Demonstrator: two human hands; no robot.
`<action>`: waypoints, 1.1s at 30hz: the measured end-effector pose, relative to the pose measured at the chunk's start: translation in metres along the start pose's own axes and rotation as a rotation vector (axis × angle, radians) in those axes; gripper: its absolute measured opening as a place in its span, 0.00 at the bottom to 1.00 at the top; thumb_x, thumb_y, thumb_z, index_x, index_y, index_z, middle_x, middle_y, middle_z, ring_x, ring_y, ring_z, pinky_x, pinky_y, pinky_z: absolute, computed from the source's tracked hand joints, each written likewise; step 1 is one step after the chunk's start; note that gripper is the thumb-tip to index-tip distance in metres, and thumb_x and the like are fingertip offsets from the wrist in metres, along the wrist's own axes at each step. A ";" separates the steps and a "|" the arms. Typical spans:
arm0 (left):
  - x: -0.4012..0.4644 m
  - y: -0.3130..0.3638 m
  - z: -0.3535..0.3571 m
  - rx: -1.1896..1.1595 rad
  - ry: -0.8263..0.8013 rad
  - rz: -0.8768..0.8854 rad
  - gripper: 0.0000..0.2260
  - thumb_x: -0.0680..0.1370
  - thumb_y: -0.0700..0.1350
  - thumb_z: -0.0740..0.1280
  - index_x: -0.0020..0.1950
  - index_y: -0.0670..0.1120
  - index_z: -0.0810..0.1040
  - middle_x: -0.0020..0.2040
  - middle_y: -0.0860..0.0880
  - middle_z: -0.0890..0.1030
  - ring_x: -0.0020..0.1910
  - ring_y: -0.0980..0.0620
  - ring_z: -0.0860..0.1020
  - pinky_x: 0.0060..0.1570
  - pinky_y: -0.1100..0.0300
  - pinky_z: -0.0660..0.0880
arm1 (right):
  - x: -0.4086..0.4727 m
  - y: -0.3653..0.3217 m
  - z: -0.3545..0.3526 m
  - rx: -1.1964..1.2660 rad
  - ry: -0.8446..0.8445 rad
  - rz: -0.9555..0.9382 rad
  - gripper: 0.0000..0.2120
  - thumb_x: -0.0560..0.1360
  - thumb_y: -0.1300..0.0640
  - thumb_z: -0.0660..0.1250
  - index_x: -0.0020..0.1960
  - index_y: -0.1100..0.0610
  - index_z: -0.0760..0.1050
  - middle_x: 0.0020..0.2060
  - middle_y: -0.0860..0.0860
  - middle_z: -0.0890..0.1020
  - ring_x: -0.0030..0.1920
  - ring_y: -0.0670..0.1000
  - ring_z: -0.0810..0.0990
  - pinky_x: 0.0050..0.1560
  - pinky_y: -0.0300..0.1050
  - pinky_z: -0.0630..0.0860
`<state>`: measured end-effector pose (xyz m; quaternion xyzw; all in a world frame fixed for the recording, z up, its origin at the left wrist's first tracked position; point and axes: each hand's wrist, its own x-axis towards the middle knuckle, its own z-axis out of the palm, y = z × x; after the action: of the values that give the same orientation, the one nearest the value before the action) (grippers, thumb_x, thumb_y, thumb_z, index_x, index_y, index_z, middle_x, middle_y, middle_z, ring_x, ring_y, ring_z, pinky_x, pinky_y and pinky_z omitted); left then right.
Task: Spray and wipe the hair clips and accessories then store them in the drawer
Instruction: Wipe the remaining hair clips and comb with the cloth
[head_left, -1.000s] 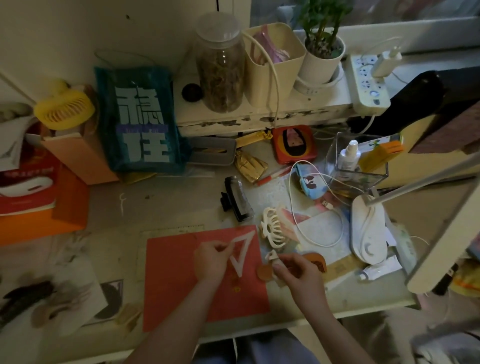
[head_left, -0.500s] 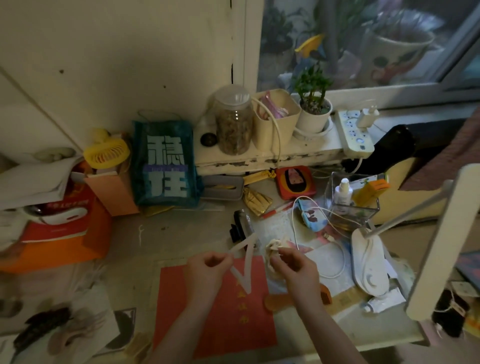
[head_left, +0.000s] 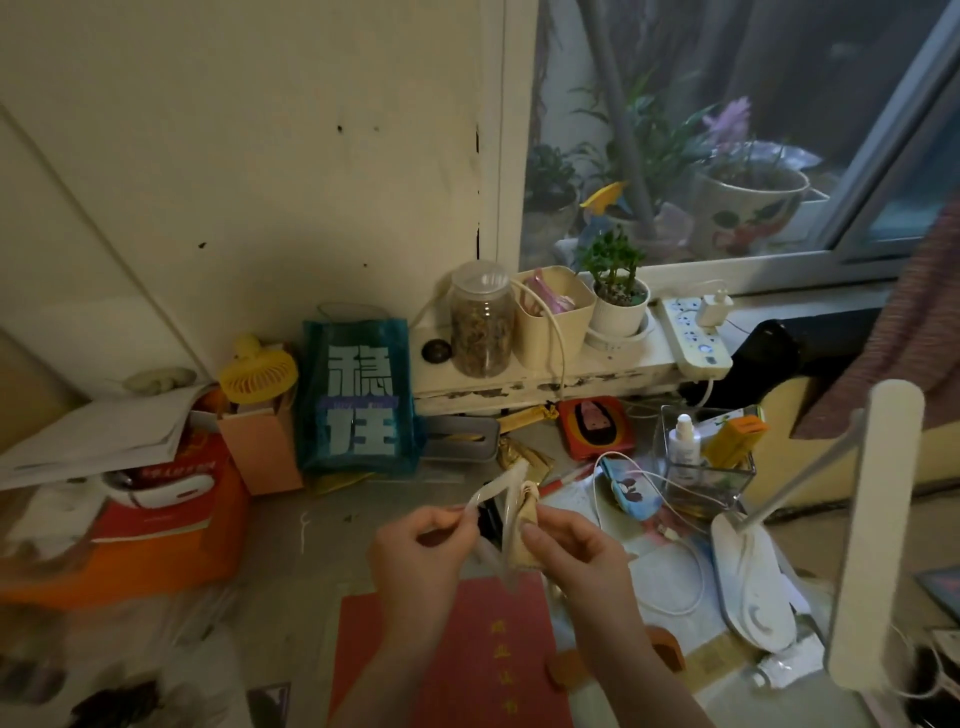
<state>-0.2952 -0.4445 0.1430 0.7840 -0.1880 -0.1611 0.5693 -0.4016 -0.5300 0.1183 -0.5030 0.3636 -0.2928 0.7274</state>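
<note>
My left hand (head_left: 421, 551) pinches one corner of a pale triangular hair clip (head_left: 501, 491), lifted above the desk. My right hand (head_left: 576, 556) grips a small crumpled beige wipe (head_left: 525, 525) pressed against the clip's right bar. A brown rounded accessory (head_left: 566, 670) lies on the desk by my right forearm, at the edge of a red folder (head_left: 467, 654). A small white spray bottle (head_left: 684, 440) stands in a clear box (head_left: 727, 480) at the right. Dark hair clips (head_left: 111, 704) lie at the lower left, blurred.
A white desk lamp (head_left: 753, 577) with its bar head (head_left: 872, 530) stands at the right. A teal bag (head_left: 358, 400), a yellow fan (head_left: 258, 375), orange boxes (head_left: 156, 535), a jar (head_left: 480, 319), a potted plant (head_left: 618, 301) and a power strip (head_left: 696, 338) line the back. White cable (head_left: 691, 571) loops across the desk.
Both hands rose from the red folder with the triangular clip. My right hand brought the wipe onto the clip. The camera tilted up toward the window.
</note>
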 end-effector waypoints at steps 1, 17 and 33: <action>0.000 0.001 -0.002 -0.010 -0.001 -0.004 0.07 0.71 0.39 0.73 0.35 0.51 0.83 0.34 0.57 0.84 0.34 0.62 0.80 0.37 0.67 0.74 | -0.001 -0.002 0.002 -0.004 -0.004 -0.005 0.09 0.69 0.65 0.70 0.49 0.61 0.80 0.42 0.55 0.86 0.42 0.53 0.84 0.43 0.48 0.80; -0.005 0.023 -0.029 -0.212 -0.183 -0.118 0.15 0.60 0.46 0.78 0.44 0.47 0.79 0.41 0.54 0.84 0.42 0.60 0.81 0.45 0.57 0.77 | -0.011 -0.015 0.024 0.111 -0.027 -0.089 0.15 0.64 0.62 0.71 0.50 0.63 0.79 0.42 0.59 0.85 0.44 0.58 0.83 0.45 0.48 0.80; -0.001 0.031 -0.043 -0.027 -0.186 0.061 0.15 0.63 0.49 0.78 0.46 0.63 0.80 0.42 0.64 0.82 0.46 0.66 0.78 0.45 0.63 0.75 | -0.008 -0.048 0.010 -0.018 0.060 -0.384 0.15 0.70 0.65 0.69 0.56 0.57 0.78 0.44 0.50 0.85 0.45 0.48 0.83 0.41 0.36 0.78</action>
<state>-0.2789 -0.4168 0.1855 0.7519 -0.2616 -0.2181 0.5645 -0.4002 -0.5338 0.1674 -0.5605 0.2849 -0.4378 0.6426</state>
